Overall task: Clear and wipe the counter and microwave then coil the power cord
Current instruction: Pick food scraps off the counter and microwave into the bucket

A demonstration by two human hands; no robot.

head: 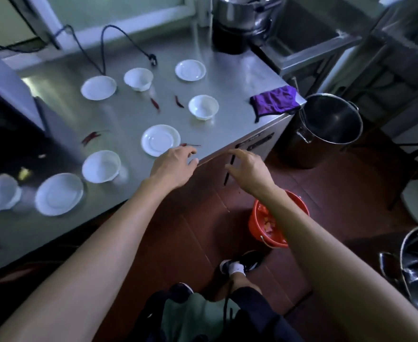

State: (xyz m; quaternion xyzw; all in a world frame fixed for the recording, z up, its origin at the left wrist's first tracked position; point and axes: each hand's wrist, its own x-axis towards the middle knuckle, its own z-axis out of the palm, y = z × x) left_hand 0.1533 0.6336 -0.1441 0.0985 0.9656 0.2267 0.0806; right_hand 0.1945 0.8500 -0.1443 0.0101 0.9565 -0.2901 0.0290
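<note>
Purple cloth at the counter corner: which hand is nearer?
Right. The right hand hangs off the counter's front edge, below-left of the purple cloth. The left hand rests on the counter by a saucer, farther left.

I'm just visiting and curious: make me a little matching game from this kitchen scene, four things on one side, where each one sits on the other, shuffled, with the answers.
Things:
1. purple cloth
2. orange bucket
3. power plug
4. large steel pot

Places:
A. on the floor under the right forearm
B. on the counter's far right corner
C. on the floor beside the counter's right end
D. at the back of the counter, near the window

Pairs: 1-B, 2-A, 3-D, 4-C
</note>
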